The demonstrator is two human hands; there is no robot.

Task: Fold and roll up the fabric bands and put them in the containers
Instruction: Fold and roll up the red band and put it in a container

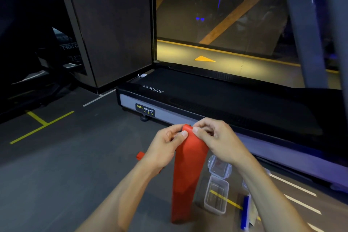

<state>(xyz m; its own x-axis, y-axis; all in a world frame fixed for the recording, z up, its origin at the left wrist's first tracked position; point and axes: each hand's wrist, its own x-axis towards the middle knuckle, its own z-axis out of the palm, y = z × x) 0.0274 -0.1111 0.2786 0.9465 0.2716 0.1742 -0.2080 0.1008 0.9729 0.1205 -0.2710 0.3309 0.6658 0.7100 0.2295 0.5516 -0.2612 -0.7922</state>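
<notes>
While both hands pinch its top edge, the long red fabric band [188,171] hangs straight down between the forearms, long axis vertical, left hand [165,145] and right hand [216,137] equally near. Clear plastic containers [216,194] stand on the grey gym floor [66,165] just right of it, beside a black treadmill [226,103].

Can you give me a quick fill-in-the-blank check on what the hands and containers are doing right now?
1. Both hands, the left hand and the right hand, pinch the top end of the ____ fabric band.
2. The band hangs ____ from the hands.
3. The clear plastic container on the floor is open and looks ____.
4. The machine behind the hands is a ____.

Missing words: red; down; empty; treadmill
</notes>
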